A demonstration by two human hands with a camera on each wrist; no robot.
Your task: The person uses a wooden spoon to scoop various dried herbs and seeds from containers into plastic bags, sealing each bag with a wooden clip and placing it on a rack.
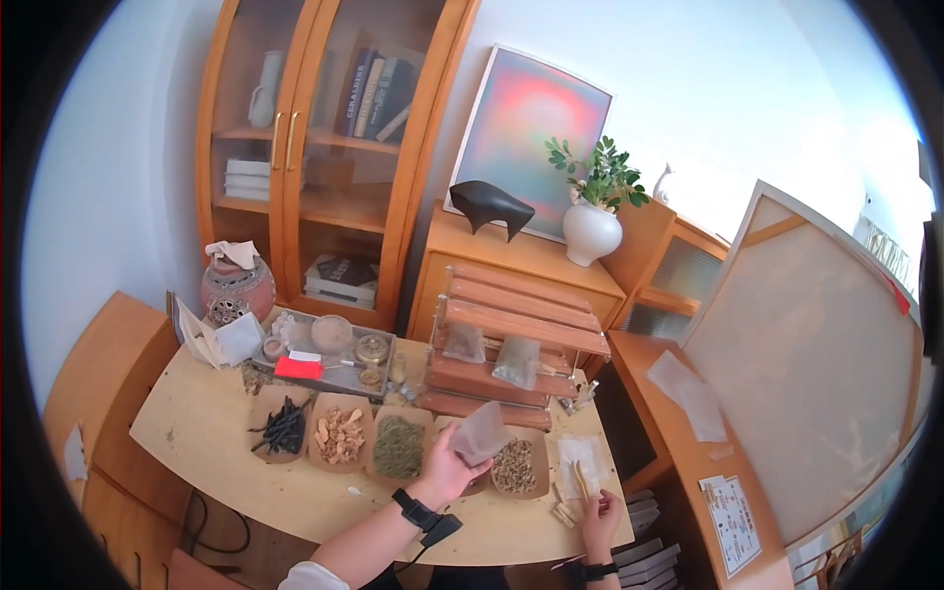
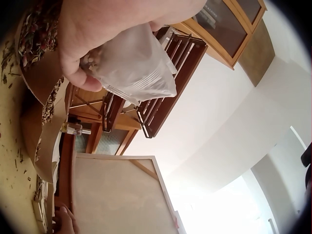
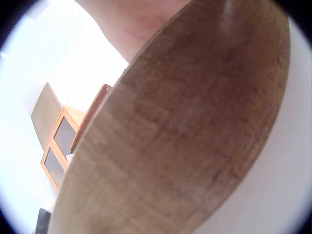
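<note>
Bag [image 1: 480, 434] held in left fingers [image 1: 445, 444], forearm [image 1: 366, 539] slanting forward.

A dark book spine [image 1: 358, 93] reads "ERALDINE" after an unclear first letter.

The pouch [image 1: 481, 434] is above the row of boxes [image 1: 365, 416], before the rack [image 1: 526, 323]

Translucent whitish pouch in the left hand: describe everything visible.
The translucent whitish pouch looks like thin, soft film or fabric, slightly wrinkled, with fine parallel ribs along one edge in the left wrist view. Tan bits show near the fingers, apparently inside; the amount is unclear. It is tilted, gripped by the person's bare left hand above the row of open brown paper trays. No other contact is visible.
</note>
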